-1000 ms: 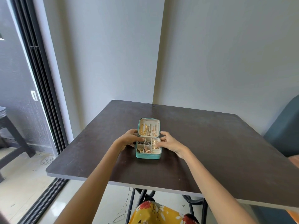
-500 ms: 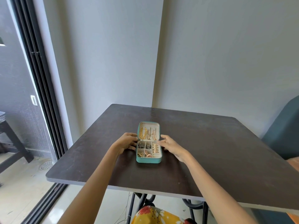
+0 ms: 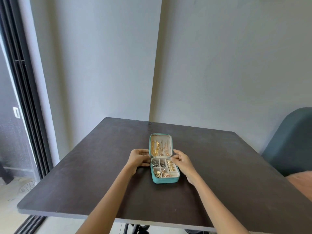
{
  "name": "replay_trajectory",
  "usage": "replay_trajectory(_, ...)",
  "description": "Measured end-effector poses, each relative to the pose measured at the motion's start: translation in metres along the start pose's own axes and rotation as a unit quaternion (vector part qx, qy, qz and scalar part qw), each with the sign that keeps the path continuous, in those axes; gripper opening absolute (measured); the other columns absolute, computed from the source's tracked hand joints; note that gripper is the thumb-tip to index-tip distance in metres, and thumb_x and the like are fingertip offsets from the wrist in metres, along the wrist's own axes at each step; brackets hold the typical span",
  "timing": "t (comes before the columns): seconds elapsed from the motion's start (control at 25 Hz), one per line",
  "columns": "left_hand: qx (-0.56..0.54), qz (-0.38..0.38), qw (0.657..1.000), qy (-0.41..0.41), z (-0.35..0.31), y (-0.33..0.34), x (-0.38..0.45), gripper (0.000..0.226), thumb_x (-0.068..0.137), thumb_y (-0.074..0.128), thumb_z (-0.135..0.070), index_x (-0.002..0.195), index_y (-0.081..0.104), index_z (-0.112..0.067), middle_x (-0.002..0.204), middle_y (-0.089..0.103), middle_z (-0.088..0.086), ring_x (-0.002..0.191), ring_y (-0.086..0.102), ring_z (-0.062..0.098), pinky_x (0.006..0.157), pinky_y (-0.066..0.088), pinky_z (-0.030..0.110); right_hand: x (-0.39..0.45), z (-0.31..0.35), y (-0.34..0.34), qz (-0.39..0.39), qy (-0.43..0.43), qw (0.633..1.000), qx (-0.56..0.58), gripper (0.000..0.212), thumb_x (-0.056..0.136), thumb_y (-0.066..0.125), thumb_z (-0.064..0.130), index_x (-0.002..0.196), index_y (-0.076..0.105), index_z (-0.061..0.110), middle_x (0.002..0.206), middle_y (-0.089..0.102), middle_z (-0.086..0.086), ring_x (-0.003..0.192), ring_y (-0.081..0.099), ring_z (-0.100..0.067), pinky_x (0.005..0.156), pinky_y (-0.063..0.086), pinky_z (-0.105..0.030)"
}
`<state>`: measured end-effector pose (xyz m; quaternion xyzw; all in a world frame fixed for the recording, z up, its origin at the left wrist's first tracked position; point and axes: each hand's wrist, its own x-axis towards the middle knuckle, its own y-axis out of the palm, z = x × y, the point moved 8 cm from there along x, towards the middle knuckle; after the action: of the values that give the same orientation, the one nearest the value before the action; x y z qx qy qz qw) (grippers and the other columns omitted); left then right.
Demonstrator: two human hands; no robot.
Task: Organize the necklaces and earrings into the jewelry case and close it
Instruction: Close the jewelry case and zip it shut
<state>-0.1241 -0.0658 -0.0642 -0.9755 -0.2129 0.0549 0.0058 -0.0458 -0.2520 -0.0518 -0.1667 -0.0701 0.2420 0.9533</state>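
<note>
There is only one view, from a wide-angle camera worn on the person's head, and it looks forward and a little down over the dark tabletop (image 3: 94, 183) toward the corner where two grey walls meet. It stands rather far back: the whole tabletop is seen, both forearms come in from the bottom edge, and the open teal jewelry case (image 3: 164, 179) is small near the middle of the picture. At the left edge the view also takes in a dark sliding door frame (image 3: 25, 102), and at the right edge a blue-grey chair back (image 3: 292, 141).
</note>
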Motion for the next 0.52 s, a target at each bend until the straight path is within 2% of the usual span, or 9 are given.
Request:
replay_trajectory(0.2,0.018,0.004,0.999,0.04,-0.004,0.011,0.001,0.015,0.088,0.055,0.005,0.1,0.058,-0.003,0.095,0.067,0.013,0.075,0.067,0.019,0.06,0.06,0.03,0.0,-0.001,-0.007,0.002,-0.027,0.999,0.027,0.039,0.094,0.052,0.007,0.13,0.05,0.024,0.104,0.062,-0.014,0.099,0.061,-0.018,0.077,0.049,-0.018)
replay_trajectory(0.4,-0.015,0.062,0.996,0.07,-0.003,0.01,-0.012,0.023,0.088,0.054,0.004,0.108,0.058,-0.006,0.107,0.067,0.015,0.092,0.068,0.027,0.081,0.058,0.038,-0.002,-0.001,-0.01,-0.022,-0.035,0.998,0.056,0.027,0.094,0.051,0.005,0.111,0.06,0.023,0.101,0.068,0.0,0.1,0.063,-0.013,0.081,0.048,-0.02)
replay_trajectory(0.52,-0.026,0.083,0.992,0.09,-0.004,0.01,-0.024,0.027,0.088,0.057,0.0,0.113,0.059,-0.01,0.112,0.066,0.012,0.101,0.067,0.024,0.085,0.056,0.034,-0.005,0.0,-0.012,-0.036,-0.032,0.996,0.07,0.023,0.094,0.05,0.003,0.1,0.063,0.021,0.097,0.069,0.002,0.096,0.063,-0.011,0.075,0.047,-0.016)
